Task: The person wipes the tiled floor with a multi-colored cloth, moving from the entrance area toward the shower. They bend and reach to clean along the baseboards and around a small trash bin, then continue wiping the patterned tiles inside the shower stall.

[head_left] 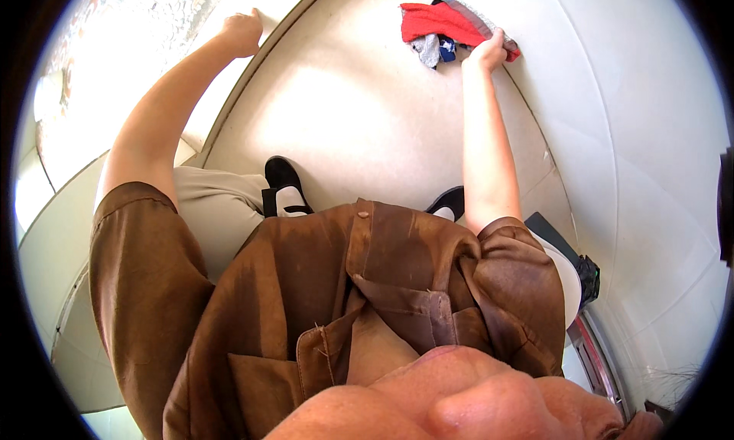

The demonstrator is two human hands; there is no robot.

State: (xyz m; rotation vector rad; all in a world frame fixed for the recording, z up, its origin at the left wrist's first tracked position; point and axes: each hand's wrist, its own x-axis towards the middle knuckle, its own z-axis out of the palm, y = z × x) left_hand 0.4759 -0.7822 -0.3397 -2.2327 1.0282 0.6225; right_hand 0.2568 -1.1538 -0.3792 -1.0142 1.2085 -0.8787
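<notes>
In my right hand (489, 51) is a bunched cloth (443, 23), mostly red with grey, white and navy parts. My fingers are closed on its right end, near where the pale floor (344, 111) meets the white wall at the right. Whether the cloth touches the floor or the wall, I cannot tell. My left hand (243, 35) is stretched out at the far left, beside the dark-lined edge of a white ledge (294, 12). Its fingers are bent away and mostly hidden, so their grip does not show.
A white wall (612, 81) with thin seams curves along the right. Bright patterned mosaic (145, 19) lies at the far left. Below my arms are my black shoes (284, 176). Close to my right side stand a dark flat object (550, 233) and a black plastic bag (588, 279).
</notes>
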